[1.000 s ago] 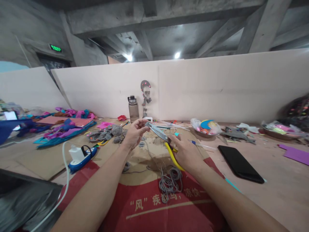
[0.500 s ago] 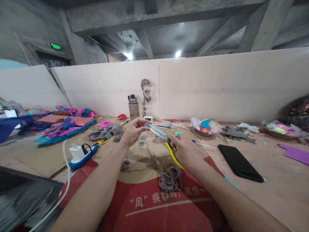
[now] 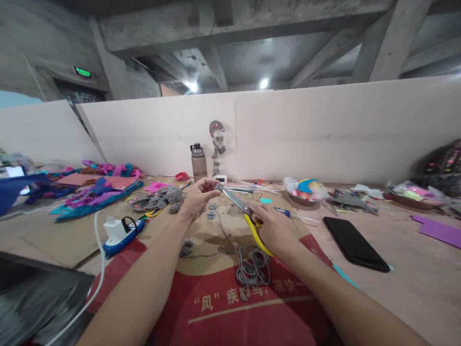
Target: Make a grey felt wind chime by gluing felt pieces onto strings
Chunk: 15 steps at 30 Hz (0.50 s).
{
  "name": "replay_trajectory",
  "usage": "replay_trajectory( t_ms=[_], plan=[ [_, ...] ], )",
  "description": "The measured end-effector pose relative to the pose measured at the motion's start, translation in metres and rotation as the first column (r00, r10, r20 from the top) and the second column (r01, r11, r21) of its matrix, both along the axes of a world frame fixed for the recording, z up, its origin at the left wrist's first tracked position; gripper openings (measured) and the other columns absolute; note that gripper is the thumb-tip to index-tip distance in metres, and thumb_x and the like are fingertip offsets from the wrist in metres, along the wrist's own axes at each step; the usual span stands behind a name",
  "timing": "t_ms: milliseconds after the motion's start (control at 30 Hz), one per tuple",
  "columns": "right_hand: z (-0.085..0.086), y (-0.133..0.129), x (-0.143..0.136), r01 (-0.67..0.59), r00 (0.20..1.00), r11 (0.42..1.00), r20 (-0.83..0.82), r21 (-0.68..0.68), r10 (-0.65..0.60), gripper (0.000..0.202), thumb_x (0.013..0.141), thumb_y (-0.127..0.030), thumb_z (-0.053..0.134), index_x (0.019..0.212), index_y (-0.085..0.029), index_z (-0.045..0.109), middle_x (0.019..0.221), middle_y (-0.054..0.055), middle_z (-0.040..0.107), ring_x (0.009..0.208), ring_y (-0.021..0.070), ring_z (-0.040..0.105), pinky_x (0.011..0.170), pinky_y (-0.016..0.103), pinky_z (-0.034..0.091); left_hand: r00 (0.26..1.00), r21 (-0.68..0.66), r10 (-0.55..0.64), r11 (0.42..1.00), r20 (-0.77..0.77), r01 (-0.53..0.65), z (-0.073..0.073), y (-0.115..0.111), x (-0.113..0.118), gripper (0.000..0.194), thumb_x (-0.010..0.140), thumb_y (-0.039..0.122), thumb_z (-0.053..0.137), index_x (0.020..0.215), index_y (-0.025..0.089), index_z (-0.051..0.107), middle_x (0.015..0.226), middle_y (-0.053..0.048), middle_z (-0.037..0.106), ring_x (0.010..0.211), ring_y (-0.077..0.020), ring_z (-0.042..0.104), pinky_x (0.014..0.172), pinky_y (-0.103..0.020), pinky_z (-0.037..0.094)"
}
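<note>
My left hand (image 3: 198, 198) pinches a small grey felt piece (image 3: 218, 187) between thumb and fingertips. Yellow-handled scissors (image 3: 236, 199) are held in my right hand (image 3: 275, 223), their blades pointing up and left to the felt piece. The blades look close together, and their tips reach the felt. Below my hands, a tangle of grey cord (image 3: 252, 269) lies on a red and tan paper sheet (image 3: 201, 322). A smaller coil of cord (image 3: 187, 247) lies left of it. Small grey cut pieces (image 3: 212, 211) rest beyond, between my hands.
A blue power strip (image 3: 124, 235) with a white charger stands left. A black phone (image 3: 355, 242) lies right. Grey felt scraps and yarn (image 3: 158, 198) sit left of centre. A bottle (image 3: 199, 161) stands by the white partition (image 3: 306, 129). A bowl (image 3: 304, 197) holds bagged pieces.
The scissor blades seem slightly turned, and my right hand has shifted a little left. My left hand still pinches the felt piece. The whole view has moved slightly.
</note>
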State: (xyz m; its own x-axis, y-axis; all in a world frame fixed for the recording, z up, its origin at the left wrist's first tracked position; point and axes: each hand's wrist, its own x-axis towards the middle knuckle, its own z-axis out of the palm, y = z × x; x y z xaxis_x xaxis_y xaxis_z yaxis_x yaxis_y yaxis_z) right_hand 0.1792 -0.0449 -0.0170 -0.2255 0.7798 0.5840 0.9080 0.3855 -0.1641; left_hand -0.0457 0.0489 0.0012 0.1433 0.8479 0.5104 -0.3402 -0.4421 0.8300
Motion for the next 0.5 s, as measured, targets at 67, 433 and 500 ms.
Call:
replay_trajectory(
  t_ms=[67,433,500],
  plan=[
    [-0.001,0.004,0.001,-0.084,0.986,0.996,-0.146,-0.019,0.08,0.04,0.077,-0.007,0.047,0.11,-0.023,0.063,0.099,0.005,0.067,0.08,0.0166,0.06,0.068,0.026,0.04,1.0,0.01,0.01,1.0,-0.002,-0.01,0.0,-0.001,0.0,0.036,0.056,0.02,0.084,0.087,0.015,0.065,0.086,-0.004,0.07,0.078,-0.013,0.063,0.076,-0.027,0.049],
    [-0.003,0.005,-0.011,-0.447,0.567,0.87,-0.818,-0.21,0.094,0.037,0.083,-0.032,0.052,0.118,-0.023,0.049,0.077,-0.002,0.056,0.052,0.0112,0.052,0.048,0.025,0.046,0.987,-0.02,-0.026,1.0,-0.161,0.023,-0.003,-0.011,0.016,0.039,0.059,0.021,0.084,0.09,0.017,0.06,0.077,0.002,0.059,0.063,-0.0088,0.054,0.057,-0.022,0.044],
    [-0.005,0.004,-0.014,-0.502,0.435,0.844,-0.899,-0.187,0.059,0.039,0.081,-0.038,0.057,0.116,-0.024,0.048,0.077,-0.004,0.052,0.05,0.0095,0.051,0.046,0.024,0.046,0.977,-0.013,-0.021,1.0,-0.214,0.019,-0.003,-0.017,0.021,0.039,0.059,0.023,0.084,0.09,0.017,0.061,0.079,0.001,0.058,0.068,-0.0097,0.054,0.061,-0.022,0.044]
  ],
)
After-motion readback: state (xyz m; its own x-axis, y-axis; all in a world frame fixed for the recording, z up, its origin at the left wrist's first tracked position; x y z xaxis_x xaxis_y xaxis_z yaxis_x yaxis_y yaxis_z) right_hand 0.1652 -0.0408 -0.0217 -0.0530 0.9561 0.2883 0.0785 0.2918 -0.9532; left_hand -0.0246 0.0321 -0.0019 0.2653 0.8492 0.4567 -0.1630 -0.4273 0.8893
